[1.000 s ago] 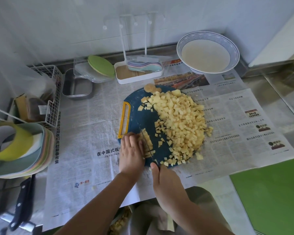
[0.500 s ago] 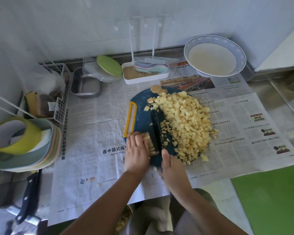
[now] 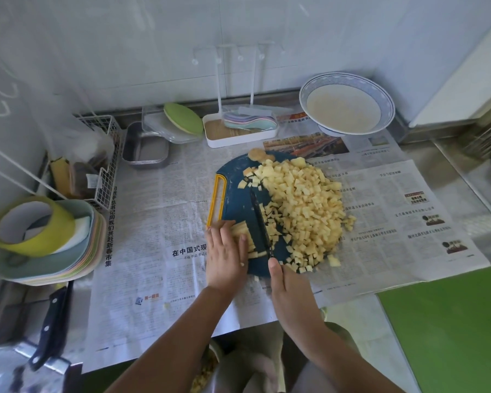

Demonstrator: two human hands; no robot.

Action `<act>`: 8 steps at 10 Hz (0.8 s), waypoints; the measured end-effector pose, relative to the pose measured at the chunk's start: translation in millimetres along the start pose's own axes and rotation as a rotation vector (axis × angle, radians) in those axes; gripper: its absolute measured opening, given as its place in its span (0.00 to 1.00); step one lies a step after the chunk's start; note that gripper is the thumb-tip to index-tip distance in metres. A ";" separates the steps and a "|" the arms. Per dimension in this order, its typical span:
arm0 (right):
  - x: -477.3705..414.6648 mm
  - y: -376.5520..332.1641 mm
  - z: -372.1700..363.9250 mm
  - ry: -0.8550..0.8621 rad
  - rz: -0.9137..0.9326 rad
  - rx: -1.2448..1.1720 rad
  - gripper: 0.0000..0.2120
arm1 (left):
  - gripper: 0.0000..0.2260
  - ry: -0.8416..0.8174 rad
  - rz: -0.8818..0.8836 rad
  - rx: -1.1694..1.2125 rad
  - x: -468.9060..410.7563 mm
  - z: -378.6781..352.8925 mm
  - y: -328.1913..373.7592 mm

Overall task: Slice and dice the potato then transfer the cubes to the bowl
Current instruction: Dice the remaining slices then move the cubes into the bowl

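We log: right hand point(image 3: 291, 290), grip clamped on the knife point(image 3: 260, 219). Left hand point(image 3: 224, 255), grip apart, lies flat on potato strips point(image 3: 240, 231). Potato cubes point(image 3: 304, 205) are heaped on the blue cutting board point(image 3: 236, 194), mid-bench. Bowl point(image 3: 387, 109) at the far edge.

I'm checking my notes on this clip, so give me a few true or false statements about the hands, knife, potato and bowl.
1. The right hand grips the knife. True.
2. The cubes are in the bowl. False: they lie piled on the board, and no cubes show in the bowl.
3. The left hand rests on potato strips. True.
4. The board lies on bare steel. False: it lies on newspaper.
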State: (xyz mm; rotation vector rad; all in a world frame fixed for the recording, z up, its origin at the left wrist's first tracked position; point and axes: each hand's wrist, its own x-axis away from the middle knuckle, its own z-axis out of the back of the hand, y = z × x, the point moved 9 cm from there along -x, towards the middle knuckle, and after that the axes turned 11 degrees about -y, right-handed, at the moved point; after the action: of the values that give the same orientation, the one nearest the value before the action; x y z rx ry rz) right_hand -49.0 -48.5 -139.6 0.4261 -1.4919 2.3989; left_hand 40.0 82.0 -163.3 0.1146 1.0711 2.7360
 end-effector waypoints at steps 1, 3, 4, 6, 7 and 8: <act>-0.1 6.6 1.6 -0.013 -0.020 0.054 0.32 | 0.22 -0.021 -0.028 -0.055 2.3 1.3 5.4; 0.8 12.2 -0.2 -0.022 -0.021 0.089 0.28 | 0.33 -0.114 -0.033 -0.131 1.3 -8.3 -0.1; 0.0 9.4 -2.7 -0.038 -0.021 0.094 0.33 | 0.37 -0.140 -0.016 -0.182 -0.4 -11.7 -1.8; 0.7 12.6 -5.5 -0.025 -0.043 0.103 0.36 | 0.35 -0.134 -0.034 -0.173 0.1 -10.0 0.1; 0.6 8.8 -9.3 -0.011 -0.021 0.323 0.32 | 0.37 -0.163 -0.068 -0.084 1.4 -5.8 1.9; 0.3 12.1 -10.8 -0.007 -0.040 0.304 0.22 | 0.41 -0.218 -0.121 -0.085 5.7 -0.3 -5.3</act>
State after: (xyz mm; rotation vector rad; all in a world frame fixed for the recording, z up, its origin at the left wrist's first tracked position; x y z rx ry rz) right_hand -54.9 -43.8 -154.0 0.5243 -1.1095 2.6007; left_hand 35.2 86.8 -167.2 0.3168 0.8727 2.5847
